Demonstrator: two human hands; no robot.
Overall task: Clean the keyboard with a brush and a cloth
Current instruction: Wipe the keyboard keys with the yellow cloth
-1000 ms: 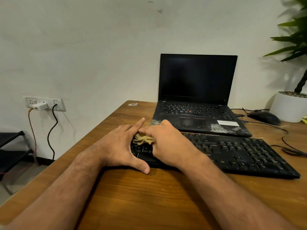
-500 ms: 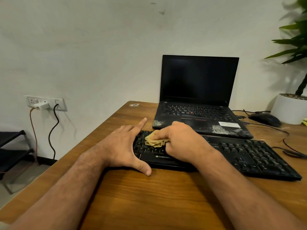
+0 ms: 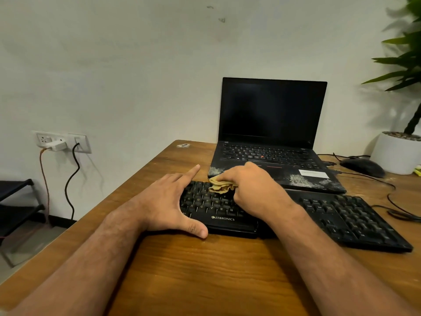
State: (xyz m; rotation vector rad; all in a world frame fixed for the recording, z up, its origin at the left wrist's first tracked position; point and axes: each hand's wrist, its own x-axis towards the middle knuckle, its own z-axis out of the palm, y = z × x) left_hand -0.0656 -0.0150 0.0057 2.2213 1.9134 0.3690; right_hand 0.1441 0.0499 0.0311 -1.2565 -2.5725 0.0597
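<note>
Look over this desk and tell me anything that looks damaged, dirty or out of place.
The laptop has whitish scuffed or dusty patches on its palm rest, at the front left corner and right of the touchpad; I cannot tell wear from dirt. The keyboard sits slightly askew to the table edge. Nothing is spilled.

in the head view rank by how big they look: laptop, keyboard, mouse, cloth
1. laptop
2. keyboard, partly hidden by both hands, so close to the laptop
3. mouse
4. cloth, bunched in the right hand
</note>
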